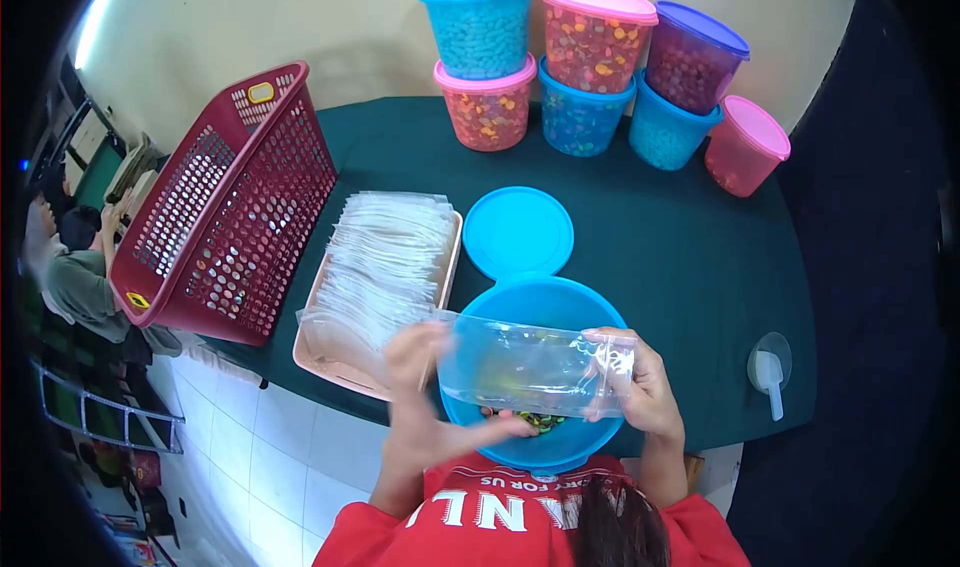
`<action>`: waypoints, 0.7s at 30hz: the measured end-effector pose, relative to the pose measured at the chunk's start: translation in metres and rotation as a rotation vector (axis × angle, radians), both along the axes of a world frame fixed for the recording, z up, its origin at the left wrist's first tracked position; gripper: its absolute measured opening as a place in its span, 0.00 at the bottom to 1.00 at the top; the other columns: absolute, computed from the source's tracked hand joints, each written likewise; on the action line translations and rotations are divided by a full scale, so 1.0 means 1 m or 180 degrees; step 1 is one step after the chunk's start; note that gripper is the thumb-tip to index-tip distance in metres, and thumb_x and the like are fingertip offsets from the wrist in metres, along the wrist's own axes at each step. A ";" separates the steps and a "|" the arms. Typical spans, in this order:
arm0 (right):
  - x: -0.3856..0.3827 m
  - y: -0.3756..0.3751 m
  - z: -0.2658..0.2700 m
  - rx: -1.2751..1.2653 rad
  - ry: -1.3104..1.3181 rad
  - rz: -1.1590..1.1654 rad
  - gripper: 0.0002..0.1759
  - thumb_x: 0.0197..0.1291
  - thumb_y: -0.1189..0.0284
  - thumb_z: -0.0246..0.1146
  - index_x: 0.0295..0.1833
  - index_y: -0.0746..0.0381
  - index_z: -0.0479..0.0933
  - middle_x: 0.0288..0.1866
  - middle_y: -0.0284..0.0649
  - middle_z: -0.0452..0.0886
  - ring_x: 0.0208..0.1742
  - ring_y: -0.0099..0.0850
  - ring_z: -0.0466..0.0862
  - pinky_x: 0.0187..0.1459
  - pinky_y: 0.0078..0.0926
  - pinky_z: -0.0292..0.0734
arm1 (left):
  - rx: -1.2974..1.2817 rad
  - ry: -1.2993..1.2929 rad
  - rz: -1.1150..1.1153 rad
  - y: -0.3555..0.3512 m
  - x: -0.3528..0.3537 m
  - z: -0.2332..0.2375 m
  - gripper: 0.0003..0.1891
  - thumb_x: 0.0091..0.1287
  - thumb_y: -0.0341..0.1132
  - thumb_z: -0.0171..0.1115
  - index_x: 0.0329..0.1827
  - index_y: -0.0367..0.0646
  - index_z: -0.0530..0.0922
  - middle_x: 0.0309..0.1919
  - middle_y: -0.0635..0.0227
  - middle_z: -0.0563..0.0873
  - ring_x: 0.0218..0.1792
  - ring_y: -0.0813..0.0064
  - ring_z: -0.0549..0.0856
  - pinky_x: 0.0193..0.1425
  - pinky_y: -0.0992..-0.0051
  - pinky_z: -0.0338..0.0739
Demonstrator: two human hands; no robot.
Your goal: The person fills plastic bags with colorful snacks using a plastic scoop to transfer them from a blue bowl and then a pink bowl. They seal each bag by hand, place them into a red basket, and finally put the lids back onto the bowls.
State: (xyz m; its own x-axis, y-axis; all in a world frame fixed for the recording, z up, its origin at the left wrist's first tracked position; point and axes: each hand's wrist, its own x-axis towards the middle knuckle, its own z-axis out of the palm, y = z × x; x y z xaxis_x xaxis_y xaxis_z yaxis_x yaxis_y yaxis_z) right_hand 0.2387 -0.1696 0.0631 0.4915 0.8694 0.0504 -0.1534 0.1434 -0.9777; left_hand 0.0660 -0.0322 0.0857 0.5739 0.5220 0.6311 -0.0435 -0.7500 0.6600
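Note:
A clear plastic bag (520, 367) is stretched across above a blue tub (575, 302). My right hand (640, 382) grips its right end, fingers closed on the plastic. My left hand (425, 397) is at the bag's left end, its fingers blurred by motion and its thumb stretched wide away from them. Small coloured pieces (540, 423) show low in the tub, partly hidden by the bag and my thumb. A round blue lid (518, 233) lies just behind the tub. Left of it, a stack of clear plastic bags (390, 257) fills a peach tray (335, 372).
A tall maroon basket (255, 227) stands at the left on the green-covered table (690, 297). Several lidded tubs, such as a blue tub (478, 32) and a pink tub (745, 147), line the back. A scoop (770, 375) lies far right. Another person (85, 277) is beyond the basket.

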 end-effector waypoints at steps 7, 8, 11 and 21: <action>-0.011 -0.005 0.033 0.0251 -0.1764 0.0460 0.18 0.52 0.85 0.47 0.50 0.65 0.67 0.38 0.41 0.74 0.37 0.25 0.78 0.37 0.21 0.74 | 0.1391 0.1315 -0.0845 -0.020 0.027 0.032 0.44 0.36 0.48 0.70 0.60 0.43 0.62 0.56 0.65 0.68 0.56 0.68 0.69 0.62 0.58 0.52; -0.014 -0.005 0.040 0.0218 -0.1721 0.0429 0.18 0.52 0.85 0.47 0.50 0.65 0.67 0.38 0.41 0.74 0.37 0.25 0.78 0.37 0.21 0.74 | 0.1483 0.1135 -0.0741 -0.019 0.026 0.036 0.42 0.36 0.47 0.70 0.58 0.42 0.66 0.53 0.67 0.71 0.53 0.69 0.72 0.61 0.59 0.53; -0.017 0.001 0.059 0.0156 -0.0655 0.0641 0.15 0.54 0.80 0.51 0.49 0.66 0.67 0.38 0.43 0.74 0.34 0.25 0.78 0.35 0.22 0.73 | 0.0947 0.0780 -0.0615 -0.016 0.016 0.034 0.40 0.34 0.43 0.72 0.55 0.40 0.69 0.47 0.65 0.76 0.46 0.66 0.76 0.55 0.65 0.63; 0.017 0.080 -0.038 -0.1786 -0.4601 0.1985 0.16 0.50 0.67 0.60 0.43 0.64 0.75 0.43 0.44 0.75 0.47 0.37 0.73 0.43 0.33 0.69 | -0.1598 -0.0159 -0.0256 0.000 -0.044 -0.028 0.55 0.16 0.43 0.81 0.56 0.36 0.65 0.46 0.56 0.75 0.47 0.68 0.75 0.50 0.69 0.72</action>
